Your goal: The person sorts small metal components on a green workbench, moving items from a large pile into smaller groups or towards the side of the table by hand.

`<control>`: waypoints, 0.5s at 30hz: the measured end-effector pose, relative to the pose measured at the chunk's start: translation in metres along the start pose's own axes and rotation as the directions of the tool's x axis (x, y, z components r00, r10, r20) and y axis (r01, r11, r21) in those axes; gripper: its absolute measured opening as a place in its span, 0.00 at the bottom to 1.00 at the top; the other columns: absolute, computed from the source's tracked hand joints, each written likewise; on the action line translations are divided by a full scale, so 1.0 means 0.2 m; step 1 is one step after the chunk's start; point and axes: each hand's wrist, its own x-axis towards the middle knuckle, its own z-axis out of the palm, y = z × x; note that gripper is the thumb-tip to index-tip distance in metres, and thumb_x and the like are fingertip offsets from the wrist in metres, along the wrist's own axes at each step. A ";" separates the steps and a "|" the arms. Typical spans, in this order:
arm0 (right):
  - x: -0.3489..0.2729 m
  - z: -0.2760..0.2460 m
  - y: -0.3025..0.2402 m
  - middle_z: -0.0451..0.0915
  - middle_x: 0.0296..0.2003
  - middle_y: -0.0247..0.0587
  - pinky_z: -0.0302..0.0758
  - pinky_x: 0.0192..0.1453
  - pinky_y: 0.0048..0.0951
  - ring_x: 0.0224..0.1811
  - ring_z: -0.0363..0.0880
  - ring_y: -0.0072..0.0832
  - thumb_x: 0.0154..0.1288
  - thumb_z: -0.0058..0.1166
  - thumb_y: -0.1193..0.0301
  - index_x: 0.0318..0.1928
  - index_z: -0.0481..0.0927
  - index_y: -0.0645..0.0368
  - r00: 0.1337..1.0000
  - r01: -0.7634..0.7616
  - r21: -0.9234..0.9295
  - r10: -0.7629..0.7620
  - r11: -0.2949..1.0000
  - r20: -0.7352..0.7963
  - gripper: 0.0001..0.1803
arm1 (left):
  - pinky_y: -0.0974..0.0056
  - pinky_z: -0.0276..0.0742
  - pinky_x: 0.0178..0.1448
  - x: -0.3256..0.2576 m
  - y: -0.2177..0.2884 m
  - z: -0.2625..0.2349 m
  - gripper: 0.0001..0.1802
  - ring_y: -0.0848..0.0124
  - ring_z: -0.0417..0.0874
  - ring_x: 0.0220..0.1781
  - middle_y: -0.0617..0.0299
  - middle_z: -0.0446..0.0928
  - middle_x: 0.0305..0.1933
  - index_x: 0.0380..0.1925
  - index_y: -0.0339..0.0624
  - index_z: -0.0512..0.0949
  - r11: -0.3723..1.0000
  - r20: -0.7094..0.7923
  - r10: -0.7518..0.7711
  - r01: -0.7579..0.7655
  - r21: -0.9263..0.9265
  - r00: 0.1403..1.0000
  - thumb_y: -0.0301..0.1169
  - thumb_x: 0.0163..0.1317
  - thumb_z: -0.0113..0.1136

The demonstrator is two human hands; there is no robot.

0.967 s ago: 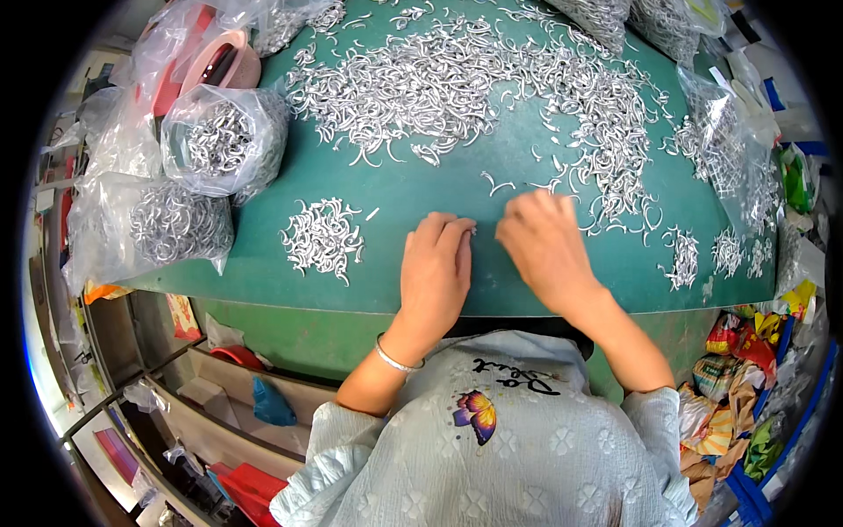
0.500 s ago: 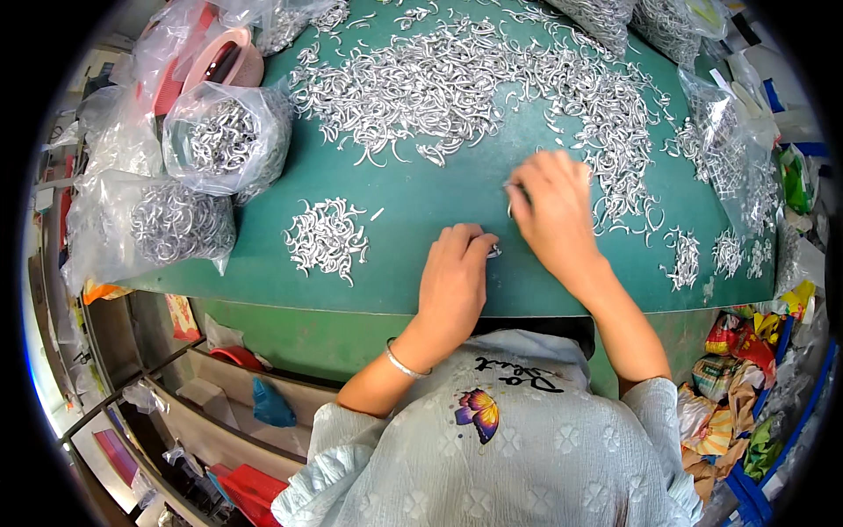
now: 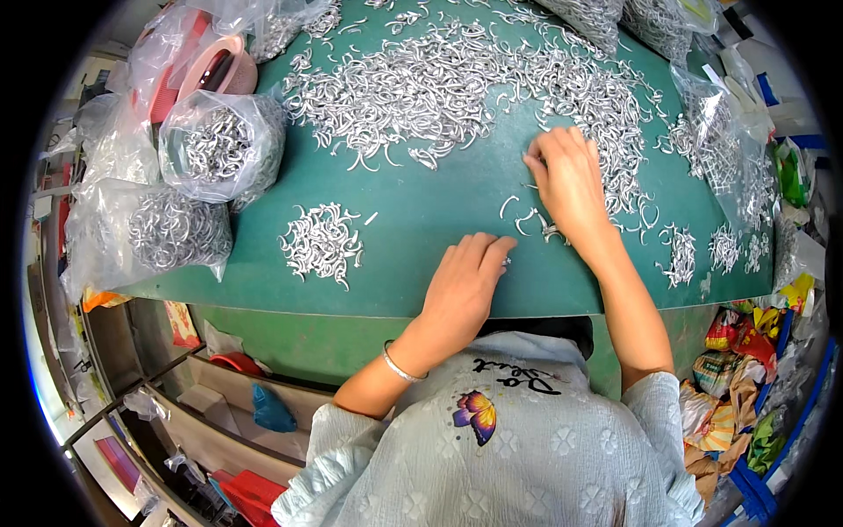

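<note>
My left hand (image 3: 462, 283) rests low over the green tabletop, its fingers bent and closed on a small silver metal piece (image 3: 506, 261) that peeks out at the fingertips. Up and to the right, my right hand (image 3: 569, 180) reaches to the inner edge of a wide heap of curved silver metal pieces (image 3: 404, 92). Its fingers are curled downward, and what they hold, if anything, is hidden. Between the two hands, several loose curved pieces (image 3: 524, 220) lie on the table, some partly under my right wrist.
A smaller pile of silver pieces (image 3: 321, 242) lies left of my left hand. Clear bags of pieces (image 3: 180, 230) and a pink basket (image 3: 241, 70) stand at the left. Little piles (image 3: 680, 256) and another filled bag (image 3: 716, 123) are at the right, by the green table (image 3: 404, 193) edge.
My right hand has moved up and right toward the heap, and several loose curved pieces now show below it. My left hand has shifted slightly right, still with the small piece at its fingertips.
</note>
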 end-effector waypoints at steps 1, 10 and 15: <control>0.00 -0.02 -0.01 0.75 0.32 0.42 0.65 0.46 0.39 0.40 0.71 0.41 0.58 0.60 0.75 0.33 0.77 0.60 1.000 0.024 0.048 -0.025 0.999 0.011 0.05 | 0.55 0.72 0.50 0.01 -0.01 0.00 0.20 0.53 0.75 0.45 0.52 0.72 0.47 0.50 0.36 0.74 1.000 0.012 0.014 -0.015 0.007 1.000 0.17 0.56 0.60; -0.30 -0.21 -0.11 0.75 0.36 0.37 0.63 0.46 0.36 0.41 0.70 0.37 0.56 0.61 0.77 0.39 0.79 0.59 0.948 0.140 0.285 -0.211 0.948 0.239 0.09 | 0.55 0.69 0.57 0.02 -0.10 0.00 0.23 0.53 0.72 0.58 0.52 0.70 0.60 0.53 0.37 0.74 0.980 0.117 0.160 -0.172 0.101 0.980 0.19 0.55 0.59; -0.29 -0.20 -0.07 0.78 0.41 0.38 0.65 0.49 0.35 0.45 0.72 0.38 0.56 0.61 0.78 0.44 0.79 0.61 0.996 0.013 0.332 -0.042 0.943 0.081 0.13 | 0.52 0.67 0.61 -0.01 -0.03 -0.03 0.24 0.52 0.71 0.62 0.52 0.69 0.63 0.53 0.38 0.73 0.988 -0.004 0.120 -0.119 0.097 0.993 0.19 0.53 0.62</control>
